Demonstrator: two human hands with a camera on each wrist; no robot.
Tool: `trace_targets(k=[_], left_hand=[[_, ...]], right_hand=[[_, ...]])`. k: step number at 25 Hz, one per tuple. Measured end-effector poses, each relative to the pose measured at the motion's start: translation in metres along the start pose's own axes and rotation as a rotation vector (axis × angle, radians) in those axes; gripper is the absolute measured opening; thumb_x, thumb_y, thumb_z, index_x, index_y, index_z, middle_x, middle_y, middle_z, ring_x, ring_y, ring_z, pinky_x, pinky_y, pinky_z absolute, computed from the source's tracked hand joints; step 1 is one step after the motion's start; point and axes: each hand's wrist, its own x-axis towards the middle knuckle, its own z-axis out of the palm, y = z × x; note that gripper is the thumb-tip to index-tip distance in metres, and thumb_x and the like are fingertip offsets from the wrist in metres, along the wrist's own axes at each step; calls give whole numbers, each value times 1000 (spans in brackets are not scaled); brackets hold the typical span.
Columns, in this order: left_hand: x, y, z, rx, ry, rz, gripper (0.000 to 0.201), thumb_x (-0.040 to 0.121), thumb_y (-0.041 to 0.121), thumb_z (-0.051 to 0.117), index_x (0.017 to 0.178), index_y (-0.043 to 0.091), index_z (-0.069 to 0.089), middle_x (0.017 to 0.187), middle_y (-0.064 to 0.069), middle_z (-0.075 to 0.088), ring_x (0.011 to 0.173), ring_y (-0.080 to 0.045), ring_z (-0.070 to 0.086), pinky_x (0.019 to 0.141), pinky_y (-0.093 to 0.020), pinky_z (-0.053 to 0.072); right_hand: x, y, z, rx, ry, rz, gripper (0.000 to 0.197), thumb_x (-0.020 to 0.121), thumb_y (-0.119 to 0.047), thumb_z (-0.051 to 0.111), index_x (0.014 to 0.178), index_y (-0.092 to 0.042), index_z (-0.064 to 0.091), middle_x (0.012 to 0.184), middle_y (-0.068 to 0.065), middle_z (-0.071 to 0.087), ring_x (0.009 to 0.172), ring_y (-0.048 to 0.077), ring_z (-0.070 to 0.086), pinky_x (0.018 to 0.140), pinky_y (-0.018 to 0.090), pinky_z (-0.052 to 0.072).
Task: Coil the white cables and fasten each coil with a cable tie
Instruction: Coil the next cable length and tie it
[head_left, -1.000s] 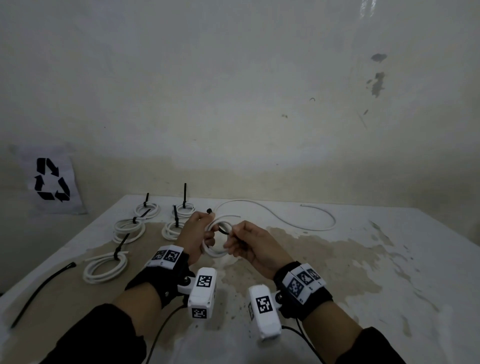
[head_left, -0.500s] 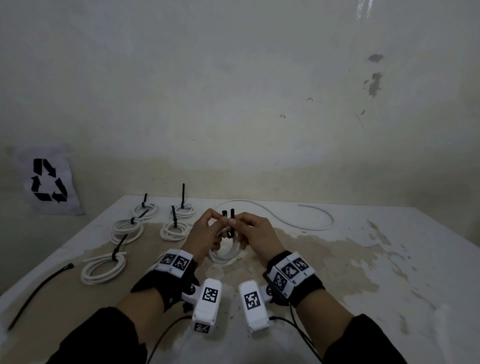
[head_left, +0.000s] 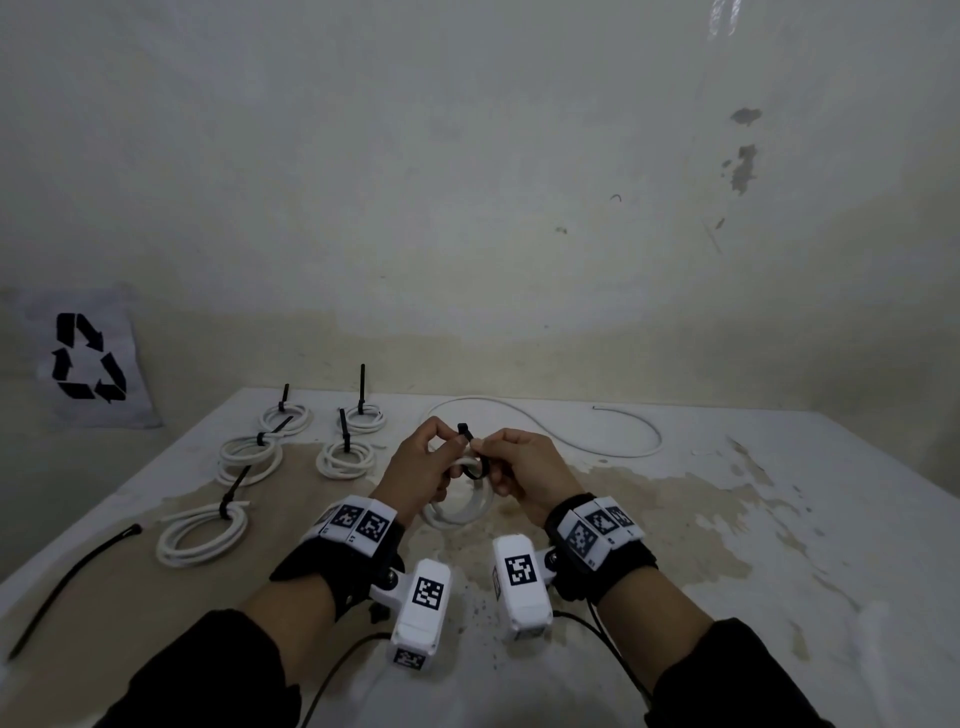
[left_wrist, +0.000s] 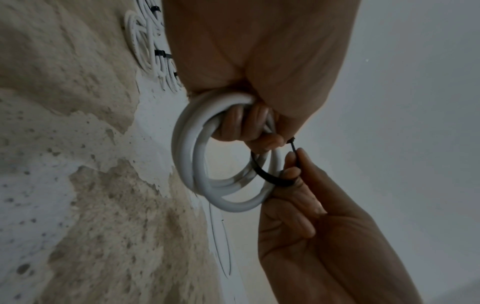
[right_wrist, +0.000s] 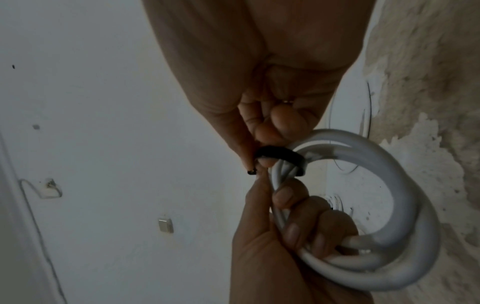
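Observation:
A white cable coil (head_left: 460, 512) (left_wrist: 205, 164) (right_wrist: 384, 236) hangs just above the table, and my left hand (head_left: 421, 470) grips its top with curled fingers. A black cable tie (head_left: 474, 457) (left_wrist: 270, 174) (right_wrist: 280, 156) loops round the coil's strands. My right hand (head_left: 519, 467) pinches the tie between thumb and forefinger. The tie's head (head_left: 462, 429) sticks up between the two hands, touching the left thumb and forefinger. Its loop still hangs loose round the coil.
Several tied white coils (head_left: 249, 457) lie at the left of the worn table (head_left: 727, 519). A loose white cable (head_left: 597, 431) curves along the far edge. A spare black cable tie (head_left: 72, 582) lies at the left front. A wall stands behind.
My hands have come together over the coil and lifted slightly. The tie, earlier held with both ends up, is now looped round the strands with its head between my hands.

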Motion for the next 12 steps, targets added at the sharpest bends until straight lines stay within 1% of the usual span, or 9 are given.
trace_targets(k=[5, 8, 9, 11, 12], left_hand=[[1, 0, 2, 68, -6, 33, 22, 96, 25, 52, 77, 17, 45, 57, -4, 50, 40, -10, 32, 43, -21, 27], [0, -3, 4, 195, -10, 65, 21, 95, 27, 54, 77, 20, 48, 53, 1, 53, 42, -10, 36, 45, -22, 30], [0, -3, 4, 225, -13, 74, 20, 95, 28, 54, 77, 20, 49, 52, 2, 54, 43, -10, 38, 46, -22, 31], [0, -2, 5, 241, -19, 81, 18, 94, 27, 54, 79, 19, 50, 52, 3, 54, 42, -8, 39, 47, -23, 32], [-1, -1, 5, 240, -26, 76, 17, 94, 26, 54, 80, 18, 50, 52, 3, 54, 41, -7, 38, 47, -22, 32]], right_hand=[[0, -3, 2, -6, -3, 21, 22, 87, -2, 61, 65, -5, 58, 56, 10, 55, 36, 9, 41, 35, 18, 32], [1, -5, 5, 2, 39, 43, 23, 90, -6, 60, 67, -5, 55, 47, 3, 54, 33, 7, 42, 36, 16, 34], [1, -5, 6, 13, 63, 53, 20, 90, -8, 60, 71, -4, 54, 46, 1, 54, 33, 7, 43, 37, 16, 37], [1, -4, 7, 30, 96, 63, 12, 90, -11, 62, 86, -2, 55, 53, 3, 56, 35, 6, 48, 39, 16, 42], [1, -4, 6, 16, 94, 63, 12, 91, -12, 61, 92, -1, 57, 58, 4, 56, 37, 5, 48, 40, 16, 42]])
